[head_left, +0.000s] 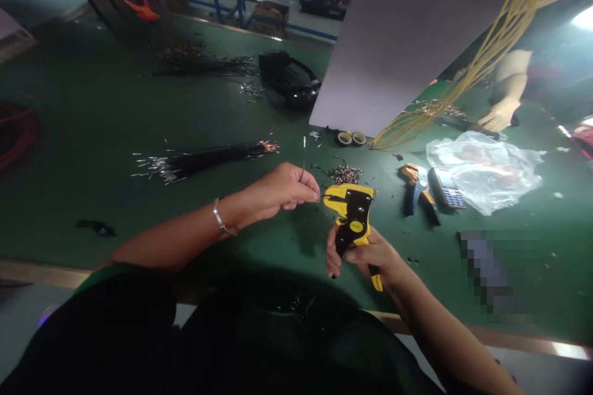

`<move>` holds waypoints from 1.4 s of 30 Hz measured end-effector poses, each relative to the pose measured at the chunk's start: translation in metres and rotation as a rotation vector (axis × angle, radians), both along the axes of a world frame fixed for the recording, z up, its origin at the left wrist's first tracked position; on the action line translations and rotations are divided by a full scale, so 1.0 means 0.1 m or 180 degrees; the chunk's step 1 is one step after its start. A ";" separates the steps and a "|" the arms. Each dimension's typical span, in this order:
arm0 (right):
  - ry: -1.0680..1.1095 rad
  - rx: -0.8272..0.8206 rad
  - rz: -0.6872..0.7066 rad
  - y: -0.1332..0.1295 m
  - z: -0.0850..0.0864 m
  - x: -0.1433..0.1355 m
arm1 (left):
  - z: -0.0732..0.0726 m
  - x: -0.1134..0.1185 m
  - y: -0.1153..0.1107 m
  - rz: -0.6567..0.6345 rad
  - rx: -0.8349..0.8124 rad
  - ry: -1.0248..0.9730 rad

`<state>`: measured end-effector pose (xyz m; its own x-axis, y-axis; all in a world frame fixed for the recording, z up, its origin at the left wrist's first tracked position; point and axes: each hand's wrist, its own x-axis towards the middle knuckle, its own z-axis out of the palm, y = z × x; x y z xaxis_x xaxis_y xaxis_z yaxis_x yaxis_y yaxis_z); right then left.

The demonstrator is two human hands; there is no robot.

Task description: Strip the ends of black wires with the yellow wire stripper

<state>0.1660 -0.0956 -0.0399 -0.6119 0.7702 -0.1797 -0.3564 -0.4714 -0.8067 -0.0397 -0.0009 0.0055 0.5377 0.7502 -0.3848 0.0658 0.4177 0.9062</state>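
My left hand (293, 188) pinches a thin black wire (304, 159) that has a metal terminal at its upper end. The wire's other end points at the jaws of a yellow and black wire stripper (356, 216); whether it lies inside them I cannot tell. Wrapped round the stripper's handles is my right hand (370, 253). Just behind the tool lies a small heap of cut wire bits (346, 174). To the left of my left hand rests a bundle of black wires (213, 159), with bare copper at one end and metal terminals at the other.
A second stripper (420, 191), a keypad phone (447, 188) and a clear plastic bag (491, 166) lie on the right. Yellow wires (491, 55) hang over a grey panel (393, 31). Tape rolls (351, 138) and a black headset (290, 80) sit farther back. Another person's hand (503, 114) works at far right.
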 end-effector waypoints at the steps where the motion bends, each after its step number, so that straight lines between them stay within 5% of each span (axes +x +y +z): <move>1: 0.0000 -0.0017 0.0019 0.00 0.00 0.00 | 0.00 0.00 0.00 0.0000 0.0008 0.0021; 19: -0.0151 -0.0231 -0.0007 -0.18 0.00 0.02 | 0.02 0.02 -0.08 -0.0245 0.0452 0.0299; 29: -0.1964 -0.0169 -0.0035 -0.36 0.11 0.28 | -0.04 0.06 -0.20 -0.0808 0.1228 0.0755; 42: -0.3596 0.1456 0.0989 -0.42 0.48 0.19 | -0.26 -0.17 -0.56 -0.1333 0.2234 0.0753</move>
<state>0.1853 -0.1373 0.0082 -0.4570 0.7515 -0.4757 0.7142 -0.0087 -0.6999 -0.0565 -0.0568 -0.0208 0.7882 0.6140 -0.0420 0.3100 -0.3371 0.8890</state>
